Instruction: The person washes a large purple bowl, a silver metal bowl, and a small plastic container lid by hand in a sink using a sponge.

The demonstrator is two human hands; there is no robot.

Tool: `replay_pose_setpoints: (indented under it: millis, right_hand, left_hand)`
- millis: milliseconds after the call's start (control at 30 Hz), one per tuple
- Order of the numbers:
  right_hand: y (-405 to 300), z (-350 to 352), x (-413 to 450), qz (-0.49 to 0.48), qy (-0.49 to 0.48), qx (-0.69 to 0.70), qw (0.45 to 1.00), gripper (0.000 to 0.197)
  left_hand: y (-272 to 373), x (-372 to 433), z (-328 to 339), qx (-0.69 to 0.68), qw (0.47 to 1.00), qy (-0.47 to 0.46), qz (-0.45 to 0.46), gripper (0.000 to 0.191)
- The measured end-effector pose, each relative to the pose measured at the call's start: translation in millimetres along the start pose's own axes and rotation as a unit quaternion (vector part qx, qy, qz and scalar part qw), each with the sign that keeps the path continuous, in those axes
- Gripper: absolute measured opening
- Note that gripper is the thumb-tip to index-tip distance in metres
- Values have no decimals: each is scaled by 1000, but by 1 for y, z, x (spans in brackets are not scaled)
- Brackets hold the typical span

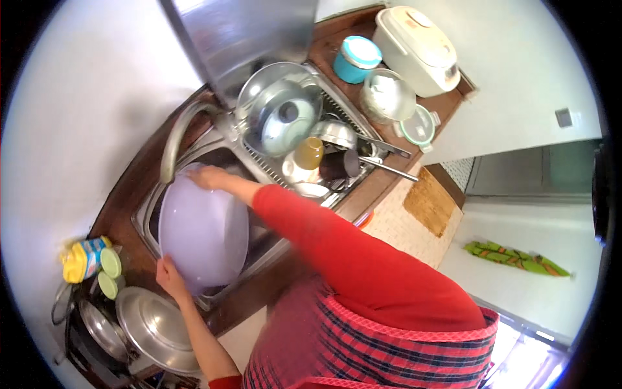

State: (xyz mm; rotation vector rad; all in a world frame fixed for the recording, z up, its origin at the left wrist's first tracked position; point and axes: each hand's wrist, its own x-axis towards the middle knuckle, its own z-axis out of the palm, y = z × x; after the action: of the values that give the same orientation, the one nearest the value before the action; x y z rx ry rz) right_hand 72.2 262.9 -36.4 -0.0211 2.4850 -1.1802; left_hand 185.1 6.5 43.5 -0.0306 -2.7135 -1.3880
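Observation:
A large lavender plastic basin (204,233) is tipped on its side over the sink (265,238), its underside towards me. My left hand (170,277) grips its rim at the near left. At the far end, below the faucet (172,141), my right hand (206,176) rests on the basin's wall near the rim; its fingertips are partly hidden. The basin's inside faces away and cannot be seen. Most of the sink bowl lies hidden behind the basin.
A drainboard beside the sink holds a clear bowl (250,92), an amber cup (309,153) and pans with protruding handles (388,169). Beyond stand a blue tub (352,65) and a rice cooker (418,48). At the left are a yellow bottle (75,265) and a metal basin (155,326).

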Motion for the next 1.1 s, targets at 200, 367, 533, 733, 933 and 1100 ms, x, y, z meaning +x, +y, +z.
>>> replay_pose_setpoints:
  millis: [200, 367, 533, 733, 933, 1100]
  right_hand:
    - [11, 11, 68, -158, 58, -217, 962, 25]
    - [-56, 10, 5, -64, 150, -31, 986, 28]
    - [-83, 47, -70, -210, 357, -78, 907, 40]
    - [-77, 50, -117, -338, 356, -4, 871, 35]
    - [-34, 35, -31, -205, 339, -35, 917, 26]
    - [-13, -4, 33, 1, 61, -42, 997, 41]
  left_hand:
    - [36, 7, 24, -27, 999, 1, -28, 32]
    - [20, 24, 12, -6, 995, 15, -96, 39]
    - [12, 45, 15, -19, 993, -37, -113, 37]
    - [0, 47, 9, -91, 988, -26, -120, 34]
    - [10, 44, 12, -18, 998, 1, -53, 28]
    - [20, 50, 14, -19, 995, -13, -101, 34]
